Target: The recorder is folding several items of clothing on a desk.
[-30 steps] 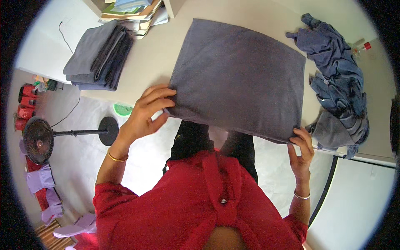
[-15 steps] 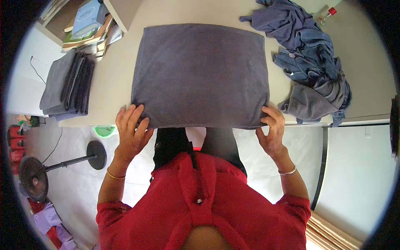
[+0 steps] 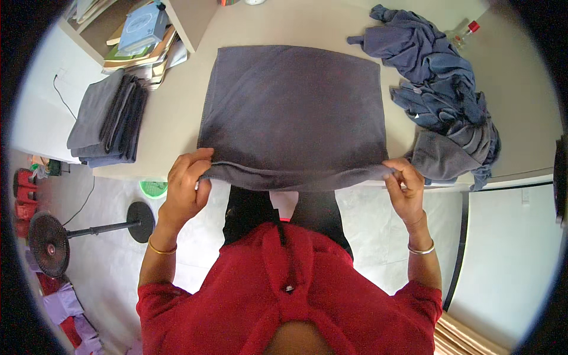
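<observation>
A dark grey towel (image 3: pixel 296 106) lies spread over the table in front of me. Its near edge is lifted and curls back in a shallow fold between my hands. At the near left corner, my left hand (image 3: pixel 188 180) is closed, pinching the cloth between thumb and fingers. My right hand (image 3: pixel 405 186) pinches the near right corner the same way. On the far left of the table, a stack of folded dark towels (image 3: pixel 109 118) sits by the edge. Crumpled grey and blue towels (image 3: pixel 441 89) lie in a heap to the right.
Books and papers (image 3: pixel 142 44) fill an open shelf at the back left. A small clear bottle with a red cap (image 3: pixel 464 34) stands behind the heap. Below the table edge on the left are a green basket (image 3: pixel 154 189) and a black pedestal fan (image 3: pixel 50 244).
Both hands have raised the towel's near edge off the table, so it now curls up. My right hand has shifted slightly right; the view has moved a little.
</observation>
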`<state>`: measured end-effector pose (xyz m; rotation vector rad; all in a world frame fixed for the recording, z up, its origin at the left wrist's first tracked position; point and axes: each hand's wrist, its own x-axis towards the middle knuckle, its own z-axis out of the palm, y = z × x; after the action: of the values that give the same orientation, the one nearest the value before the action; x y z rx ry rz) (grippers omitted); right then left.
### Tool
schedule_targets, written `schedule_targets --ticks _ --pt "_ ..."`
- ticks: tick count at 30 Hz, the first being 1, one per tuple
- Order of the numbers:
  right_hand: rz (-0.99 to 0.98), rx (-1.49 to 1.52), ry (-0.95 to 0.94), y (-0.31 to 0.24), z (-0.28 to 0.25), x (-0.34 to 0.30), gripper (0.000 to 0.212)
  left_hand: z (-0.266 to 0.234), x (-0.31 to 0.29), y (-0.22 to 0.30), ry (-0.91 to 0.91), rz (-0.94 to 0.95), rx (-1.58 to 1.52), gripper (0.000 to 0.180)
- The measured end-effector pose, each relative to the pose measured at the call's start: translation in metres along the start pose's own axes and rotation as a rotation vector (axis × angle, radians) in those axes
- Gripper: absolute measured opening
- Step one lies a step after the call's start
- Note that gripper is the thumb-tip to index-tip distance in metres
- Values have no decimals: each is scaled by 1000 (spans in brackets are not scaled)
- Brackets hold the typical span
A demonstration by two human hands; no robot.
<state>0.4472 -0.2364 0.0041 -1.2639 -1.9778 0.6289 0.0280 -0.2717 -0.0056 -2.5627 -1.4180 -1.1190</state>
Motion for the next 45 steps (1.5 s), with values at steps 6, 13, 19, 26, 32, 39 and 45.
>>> schedule_targets --ticks 6,13,19,26,32,39,45 --pt "-125 183 32 4 6 3 23 -6 7 0 -26 0 -47 25" --pt "-135 19 -126 -13 0 5 35 -8 10 2 -100 21 -16 23" --pt "-278 -62 -154 -7 1 5 32 -8 11 -1 -89 -78 -137 18" --pt "-277 -64 -188 -5 -4 -5 29 -9 13 -5 -100 -185 -248 13" --pt "-310 -203 -107 -9 5 -12 30 -7 14 -9 -112 -189 -267 9" --pt "-276 -109 -46 -4 2 -16 17 -14 12 -13 -127 -343 -358 11" --pt "-136 1 110 -8 0 -10 12 -20 20 -18 -121 -249 -304 12"
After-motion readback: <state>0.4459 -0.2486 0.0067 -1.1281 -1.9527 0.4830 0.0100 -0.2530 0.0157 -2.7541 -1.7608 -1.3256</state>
